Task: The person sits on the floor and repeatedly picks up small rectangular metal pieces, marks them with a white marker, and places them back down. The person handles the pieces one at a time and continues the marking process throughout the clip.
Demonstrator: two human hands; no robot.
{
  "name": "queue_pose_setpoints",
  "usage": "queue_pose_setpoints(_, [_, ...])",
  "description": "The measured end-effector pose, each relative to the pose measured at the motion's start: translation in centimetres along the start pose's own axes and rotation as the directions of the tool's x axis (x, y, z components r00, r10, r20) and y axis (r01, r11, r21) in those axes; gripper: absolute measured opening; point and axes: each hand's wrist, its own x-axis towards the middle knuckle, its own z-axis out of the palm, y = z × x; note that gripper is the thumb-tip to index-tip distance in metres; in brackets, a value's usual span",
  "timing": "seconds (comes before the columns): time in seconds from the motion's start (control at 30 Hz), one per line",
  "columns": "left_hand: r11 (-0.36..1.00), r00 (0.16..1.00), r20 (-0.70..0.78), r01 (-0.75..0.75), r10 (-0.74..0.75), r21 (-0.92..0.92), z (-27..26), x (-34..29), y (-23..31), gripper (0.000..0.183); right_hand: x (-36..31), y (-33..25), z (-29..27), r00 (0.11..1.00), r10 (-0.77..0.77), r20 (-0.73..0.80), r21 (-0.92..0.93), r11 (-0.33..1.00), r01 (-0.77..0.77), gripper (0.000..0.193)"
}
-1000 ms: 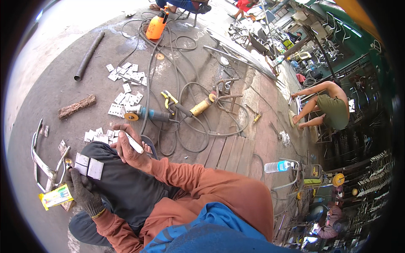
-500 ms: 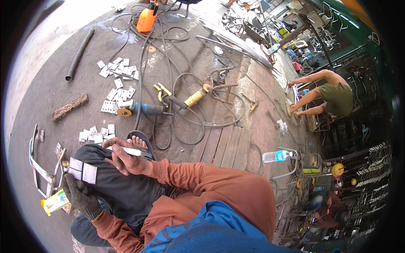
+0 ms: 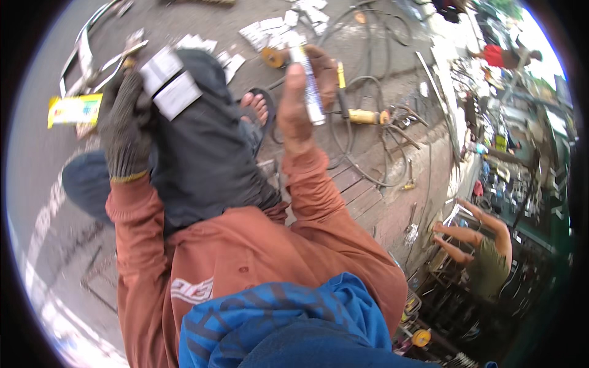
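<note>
Grey ground (image 3: 202,24) spread under everything, and a dark trouser leg (image 3: 199,144) took up the middle, its knee cutting off part of the view of the loose white plates (image 3: 279,27) beyond. Blue cloth (image 3: 288,319) filled the bottom edge. Off to the right, well apart, a co-worker (image 3: 491,264) in green shorts bent over. A pale bent metal frame (image 3: 86,58) lay on the ground just past the left hand (image 3: 127,119). The two hands were apart. The left, in a dark knitted glove, was at the edge of a pair of pale plates (image 3: 175,95) that overlapped the knee from this view, a dark gap between them; how tightly it gripped them could not be told. The bare right hand (image 3: 304,101) was closed round a white stick (image 3: 311,95), pinched between thumb and fingers, and it blocked the view behind. A yellow tool (image 3: 363,116) lay farther right. A yellow-and-white packet (image 3: 73,111) showed beside the glove; whether it was held was unclear. An orange disc (image 3: 272,57) sat near the loose plates.
</note>
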Motion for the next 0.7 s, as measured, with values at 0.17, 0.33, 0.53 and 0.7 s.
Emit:
queue_pose_setpoints(0.17, [0.995,0.996,-0.09,0.025,-0.016,0.099,1.4,-0.6,1.2,0.012,0.6,-0.3,0.9,0.981,-0.167,0.101,0.296,0.946,0.131,0.034])
queue_pose_setpoints(0.33, [0.997,0.997,-0.07,0.03,-0.025,0.074,3.2,-1.1,2.7,0.01,-0.5,-1.2,2.3,0.968,-0.164,0.188,0.317,0.943,0.098,0.037])
queue_pose_setpoints(0.53, [0.997,0.993,-0.121,0.014,-0.006,0.072,1.9,-0.5,1.1,0.011,-1.9,-2.3,3.3,0.947,-0.125,0.296,0.248,0.968,0.05,0.039])
queue_pose_setpoints(0.7, [0.999,0.994,-0.102,-0.022,0.025,0.026,0.1,0.3,-0.4,0.025,-1.4,-2.3,3.3,0.897,-0.13,0.423,0.025,0.991,0.131,0.03])
